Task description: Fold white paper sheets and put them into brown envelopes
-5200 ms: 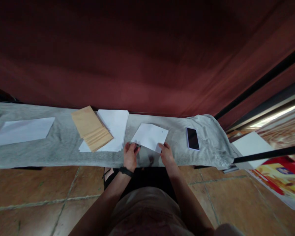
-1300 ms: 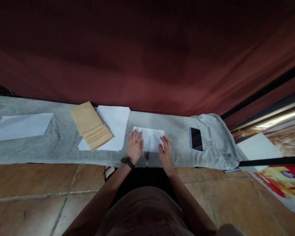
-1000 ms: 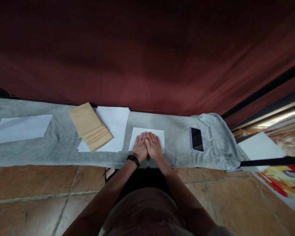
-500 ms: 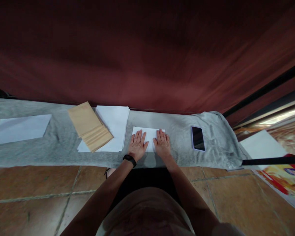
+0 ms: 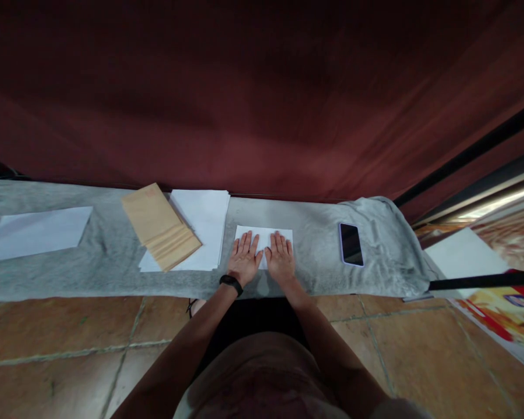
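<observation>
A small white sheet of paper (image 5: 264, 235) lies on the grey cloth in front of me; whether it is folded I cannot tell. Flat on its left part rests my left hand (image 5: 244, 259), fingers stretched out, a black band on the wrist. My right hand (image 5: 280, 256) lies flat on the right part, fingers pointing away from me and the thumb close to the left thumb. Both hands hide the lower corners of the paper. To the left is a stack of white paper (image 5: 213, 227), with brown paper envelopes (image 5: 152, 215) lying askew across it.
The long surface is draped in grey cloth (image 5: 318, 233). At its right lies a phone (image 5: 351, 244) in a pale purple case; at the far left, another white sheet (image 5: 39, 233). A dark red curtain (image 5: 244, 128) hangs behind. A colourful box (image 5: 506, 314) and black bars stand right.
My right hand has slid left over the paper, nearer my left hand, baring the right edge of the sheet. My left hand has stayed in place.
</observation>
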`<state>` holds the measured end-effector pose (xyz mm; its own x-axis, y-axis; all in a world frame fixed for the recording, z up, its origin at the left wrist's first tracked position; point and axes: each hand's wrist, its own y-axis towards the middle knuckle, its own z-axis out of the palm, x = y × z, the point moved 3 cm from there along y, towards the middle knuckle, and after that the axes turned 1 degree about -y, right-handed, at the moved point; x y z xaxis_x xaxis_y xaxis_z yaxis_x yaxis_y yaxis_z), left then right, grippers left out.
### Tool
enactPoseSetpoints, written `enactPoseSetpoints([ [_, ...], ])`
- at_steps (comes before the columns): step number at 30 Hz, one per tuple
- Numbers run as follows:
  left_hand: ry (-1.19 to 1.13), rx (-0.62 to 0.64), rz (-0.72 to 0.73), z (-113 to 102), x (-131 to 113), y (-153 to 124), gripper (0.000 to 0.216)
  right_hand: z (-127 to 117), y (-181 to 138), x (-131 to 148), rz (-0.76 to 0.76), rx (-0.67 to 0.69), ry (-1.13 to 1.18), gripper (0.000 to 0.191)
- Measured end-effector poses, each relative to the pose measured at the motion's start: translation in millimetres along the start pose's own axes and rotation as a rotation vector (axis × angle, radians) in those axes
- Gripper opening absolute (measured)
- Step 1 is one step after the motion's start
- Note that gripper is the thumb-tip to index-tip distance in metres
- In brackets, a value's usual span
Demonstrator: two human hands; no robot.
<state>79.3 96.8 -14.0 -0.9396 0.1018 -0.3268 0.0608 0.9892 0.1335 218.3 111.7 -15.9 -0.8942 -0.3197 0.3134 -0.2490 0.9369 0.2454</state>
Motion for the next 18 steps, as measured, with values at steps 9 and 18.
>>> enactPoseSetpoints([
  [9,-0.067,-0.02,-0.033,3.9,3.4,-0.8,0.062,-6.9,-3.7,-16.8,-0.002,-0.009,-0.026,0.055],
  [18,-0.067,0.085,0.064,12.0,-25.7,27.8,0.059,-4.2,-1.2,-17.8,0.033,0.012,-0.032,0.054],
])
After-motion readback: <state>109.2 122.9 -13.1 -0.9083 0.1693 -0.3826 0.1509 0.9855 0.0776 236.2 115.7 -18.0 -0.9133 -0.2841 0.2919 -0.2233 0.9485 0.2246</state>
